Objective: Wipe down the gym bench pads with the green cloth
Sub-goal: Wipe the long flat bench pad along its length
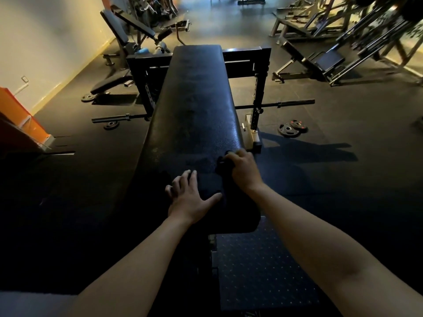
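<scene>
At the lower centre of the frame, I have both hands on the near end of the pad [196,106]. My left hand [190,197] lies flat on it, fingers spread wide, holding nothing; I take it to be bracing. My right hand [242,168], just to the right and a little higher in the frame, is curled round the cloth [222,164], which bunches out from under the fingers and touches the pad near its right edge.

I judge this to be the wiping step, at the near end, with the long stretch of pad running up the frame yet to be covered. The next move calls for pressing the cloth flat and drawing it across the width, then working up toward the top of the frame, with the left hand shifted out of its path.

The light is poor. The cloth reads as dark, and I cannot confirm its green. Most of it is hidden under my fingers. I cannot tell wet patches from glare on the pad. The dotted blue surface [263,271] at lower right may be a second pad or a step; I cannot say which.
</scene>
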